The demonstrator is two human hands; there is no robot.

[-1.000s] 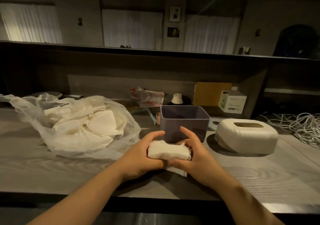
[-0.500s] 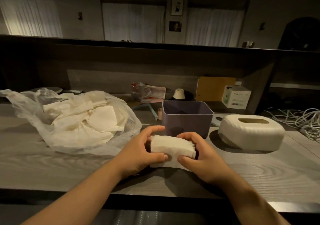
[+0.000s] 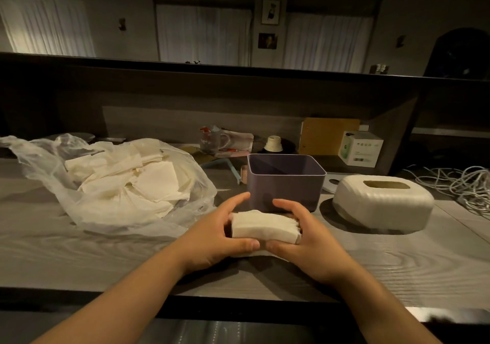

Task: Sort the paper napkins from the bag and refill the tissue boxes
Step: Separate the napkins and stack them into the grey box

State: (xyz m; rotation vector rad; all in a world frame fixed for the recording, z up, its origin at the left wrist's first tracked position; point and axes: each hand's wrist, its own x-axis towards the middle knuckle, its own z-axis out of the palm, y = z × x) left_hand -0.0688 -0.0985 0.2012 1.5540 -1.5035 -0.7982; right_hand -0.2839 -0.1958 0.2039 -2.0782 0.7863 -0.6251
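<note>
head view: both hands, left hand [image 3: 212,240] and right hand [image 3: 309,248], clasp a soft rectangular napkin stack [image 3: 265,227] on the wood-grain counter [image 3: 79,251].

Napkin stack [image 3: 265,226] was messy, now squared up neat. Both hands [image 3: 212,240] moved closer in, squeezing stack ends. Thumbs now meet under front edge.

Left hand [image 3: 212,240] and right hand [image 3: 310,243] grip a white folded napkin stack [image 3: 265,227] just before an open purple plastic box [image 3: 285,182].
</note>
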